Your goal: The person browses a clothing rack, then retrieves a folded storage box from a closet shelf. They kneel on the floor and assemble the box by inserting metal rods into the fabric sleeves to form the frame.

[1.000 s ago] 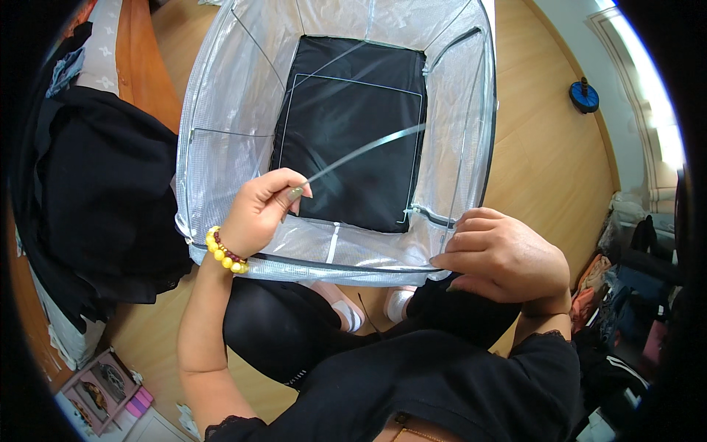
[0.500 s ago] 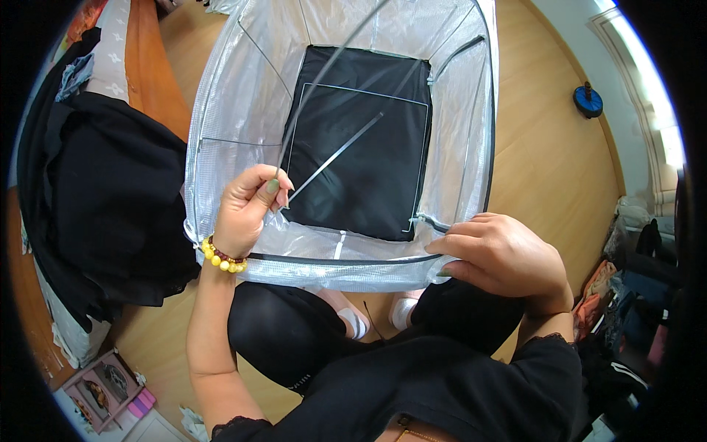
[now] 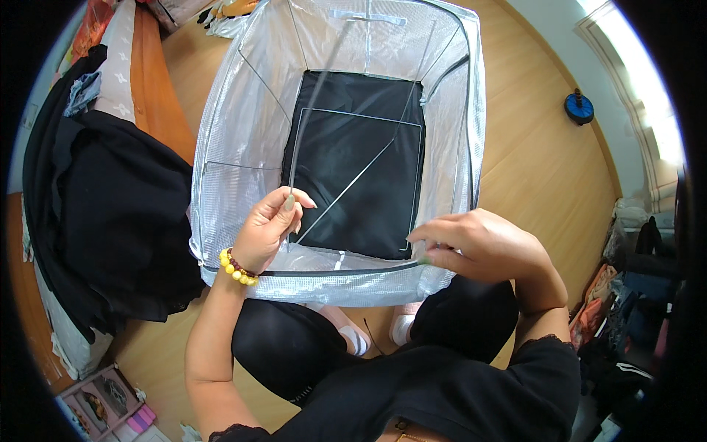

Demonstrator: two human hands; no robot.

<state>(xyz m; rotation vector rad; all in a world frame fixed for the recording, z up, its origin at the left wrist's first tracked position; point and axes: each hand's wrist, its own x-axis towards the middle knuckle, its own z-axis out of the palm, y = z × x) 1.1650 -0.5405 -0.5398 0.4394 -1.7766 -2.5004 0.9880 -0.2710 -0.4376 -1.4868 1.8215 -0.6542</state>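
A tall see-through mesh hamper (image 3: 236,140) with a black bottom panel (image 3: 353,169) stands on the wooden floor in front of my knees. My left hand (image 3: 269,228), with a yellow bead bracelet at the wrist, pinches a thin metal rod (image 3: 305,125) that runs up inside the hamper. A second thin rod (image 3: 353,180) slants across the black panel. My right hand (image 3: 475,247) grips the hamper's near rim at its right corner, fingers curled over the edge.
A pile of black clothes (image 3: 110,214) lies on a bed or bench to the left. A small blue round object (image 3: 579,108) sits on the floor at the right. Boxes (image 3: 103,401) lie at the lower left, bags and clothes (image 3: 633,295) at the right.
My left hand has swung the thin rod from nearly flat across the hamper to almost upright. My right hand has slid left along the near rim.
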